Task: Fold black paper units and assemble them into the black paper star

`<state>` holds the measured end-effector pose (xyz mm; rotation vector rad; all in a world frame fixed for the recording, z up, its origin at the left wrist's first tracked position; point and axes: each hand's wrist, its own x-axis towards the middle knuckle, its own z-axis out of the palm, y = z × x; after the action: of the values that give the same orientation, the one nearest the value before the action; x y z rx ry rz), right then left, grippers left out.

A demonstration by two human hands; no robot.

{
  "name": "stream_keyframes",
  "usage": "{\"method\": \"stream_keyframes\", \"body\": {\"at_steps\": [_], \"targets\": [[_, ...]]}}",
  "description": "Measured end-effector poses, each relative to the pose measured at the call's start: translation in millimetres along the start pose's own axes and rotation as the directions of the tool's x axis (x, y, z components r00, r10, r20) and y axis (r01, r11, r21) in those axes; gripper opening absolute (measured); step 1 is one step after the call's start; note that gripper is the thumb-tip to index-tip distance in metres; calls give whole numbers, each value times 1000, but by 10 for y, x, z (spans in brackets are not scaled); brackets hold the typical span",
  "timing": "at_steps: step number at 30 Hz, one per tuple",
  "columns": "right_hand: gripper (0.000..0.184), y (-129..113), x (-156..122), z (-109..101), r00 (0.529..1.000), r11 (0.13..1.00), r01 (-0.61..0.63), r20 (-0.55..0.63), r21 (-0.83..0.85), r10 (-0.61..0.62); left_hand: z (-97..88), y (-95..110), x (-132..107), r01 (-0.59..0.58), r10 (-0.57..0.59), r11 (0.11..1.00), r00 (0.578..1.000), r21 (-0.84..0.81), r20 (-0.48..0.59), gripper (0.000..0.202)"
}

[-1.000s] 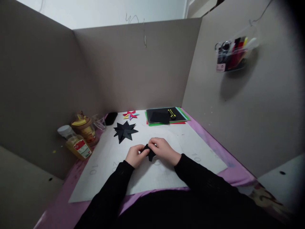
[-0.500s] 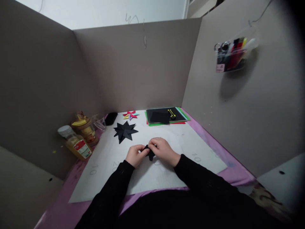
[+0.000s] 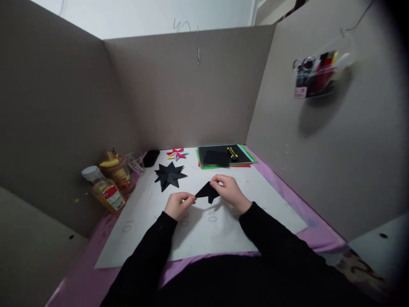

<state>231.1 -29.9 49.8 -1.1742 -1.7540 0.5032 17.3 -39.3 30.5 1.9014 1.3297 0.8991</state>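
A folded piece of black paper (image 3: 206, 192) is stretched between my two hands, just above the white sheet (image 3: 147, 238). Its left point is pinched between the thumb and fingertips of my left hand (image 3: 177, 205). My right hand (image 3: 230, 190) grips its upper right side, and the fingers cover part of that edge. One narrow tab of the paper hangs down in the middle. Beyond my left hand lies a many-pointed black paper star (image 3: 170, 175), flat on the sheet. Behind it sits a smaller multicoloured paper star (image 3: 177, 154).
Coloured sheets (image 3: 204, 161) are stacked at the back, with a yellow cutter (image 3: 232, 153) on top. A glue bottle (image 3: 108, 194), a brown cup (image 3: 116, 170), a clear cup (image 3: 135, 163) and a black phone (image 3: 151, 158) stand or lie left. A tool basket (image 3: 316, 79) hangs right.
My hands have drawn apart, the right one going up and to the right. More of the black paper shows between them, and its left point is now exposed.
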Motion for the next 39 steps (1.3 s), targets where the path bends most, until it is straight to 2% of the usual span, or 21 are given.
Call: {"method": "stream_keyframes", "body": {"at_steps": [4, 7, 10, 16, 19, 23, 26, 33, 39], "targets": [[15, 32, 15, -31, 999, 999, 4, -37, -54, -6, -52, -28, 34, -6, 2, 999, 992, -35, -124, 24], [16, -11, -23, 43, 996, 992, 78, 42, -100, -74, 13, 6, 30, -69, 68, 998, 982, 0, -176, 22], [16, -71, -74, 141, 988, 986, 120, 107, -112, -108, 121, 47, 7, -135, 147, 986, 982, 98, -121, 19], [13, -93, -108, 203, 986, 995, 69, 160, -72, -57, 185, 36, -7, -162, 186, 957, 979, 241, -84, 21], [6, -87, -99, 202, 975, 996, 51, 220, -76, -33, 177, 28, -9, -224, 261, 931, 961, 290, -96, 19], [7, -78, -79, 184, 949, 996, 68, 312, -63, -45, 197, 25, -17, -332, 383, 870, 921, 365, -76, 19], [10, -57, -63, 151, 947, 989, 104, 315, -109, -65, 219, 34, -23, -365, 424, 843, 903, 396, -68, 20], [11, 10, -29, 85, 970, 983, 60, 244, -175, -15, 210, 95, -41, -294, 347, 886, 934, 358, -92, 18], [14, 51, 36, -75, 991, 992, 4, 131, -123, 12, 112, 11, -25, -164, 212, 953, 962, 254, -173, 22]]}}
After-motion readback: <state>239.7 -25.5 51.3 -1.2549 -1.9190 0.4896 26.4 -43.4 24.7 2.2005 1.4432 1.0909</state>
